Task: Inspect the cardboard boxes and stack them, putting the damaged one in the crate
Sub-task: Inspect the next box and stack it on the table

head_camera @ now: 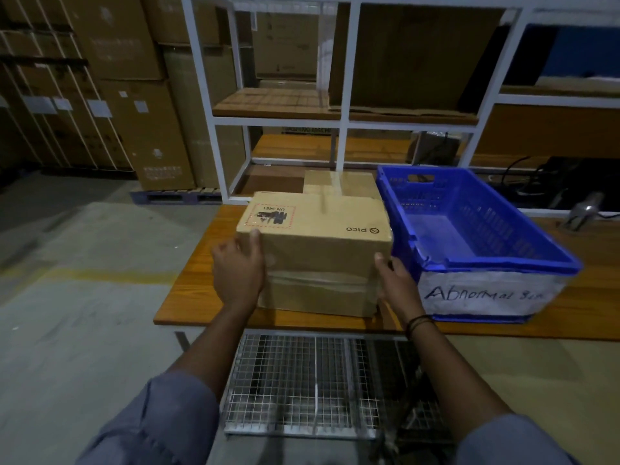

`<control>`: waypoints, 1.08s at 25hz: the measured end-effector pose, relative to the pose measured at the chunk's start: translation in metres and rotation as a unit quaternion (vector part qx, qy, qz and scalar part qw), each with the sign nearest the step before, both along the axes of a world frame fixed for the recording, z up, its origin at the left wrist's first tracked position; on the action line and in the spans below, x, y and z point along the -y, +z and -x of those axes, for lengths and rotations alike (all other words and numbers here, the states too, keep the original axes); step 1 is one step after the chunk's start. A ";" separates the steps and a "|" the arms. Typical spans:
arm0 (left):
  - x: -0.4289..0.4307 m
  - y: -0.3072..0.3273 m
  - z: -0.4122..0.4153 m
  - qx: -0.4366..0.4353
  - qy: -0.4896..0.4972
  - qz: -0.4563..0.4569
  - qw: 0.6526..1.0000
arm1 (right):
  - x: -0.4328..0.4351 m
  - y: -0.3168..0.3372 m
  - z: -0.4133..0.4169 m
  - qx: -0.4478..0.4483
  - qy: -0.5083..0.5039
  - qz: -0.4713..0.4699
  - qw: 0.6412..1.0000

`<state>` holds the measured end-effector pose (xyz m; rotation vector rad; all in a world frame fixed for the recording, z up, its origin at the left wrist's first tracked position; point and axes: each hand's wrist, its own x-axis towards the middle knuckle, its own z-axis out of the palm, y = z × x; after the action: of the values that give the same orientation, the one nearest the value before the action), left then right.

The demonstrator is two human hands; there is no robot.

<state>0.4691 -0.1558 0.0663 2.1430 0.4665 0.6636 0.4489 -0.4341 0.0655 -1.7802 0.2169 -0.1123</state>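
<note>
We see a cardboard box marked PICO [318,223] resting on the wooden counter [188,290], with a UN 3481 label on its top and a band of tape across its near face. The left hand [238,273] grips its left side, thumb pressed on the near upper corner, fingers wrapped round the side and out of sight. The right hand [396,280] grips the right side the same way, thumb on the near edge. A second taped box [339,182] stands just behind, touching the first. The blue crate [503,264], labelled "Abnormal Bin", sits just beside the PICO box on the right. Below the counter's near edge we see a wire-mesh trolley [302,380].
</note>
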 end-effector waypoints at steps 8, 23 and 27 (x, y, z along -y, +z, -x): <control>0.001 -0.011 0.013 0.092 -0.060 0.091 0.990 | 0.003 -0.011 0.005 0.091 -0.004 -0.007 0.996; 0.006 -0.010 -0.003 -0.142 -0.207 -0.336 0.908 | -0.041 0.006 -0.021 -0.001 0.131 0.559 0.819; 0.003 -0.011 -0.011 -0.160 -0.240 -0.343 0.894 | -0.078 0.006 -0.019 0.030 0.205 0.564 0.799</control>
<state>0.4798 -0.1586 0.0551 2.9098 -0.1866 0.1876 0.4677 -0.3560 0.0718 -2.9686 -0.3882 0.0369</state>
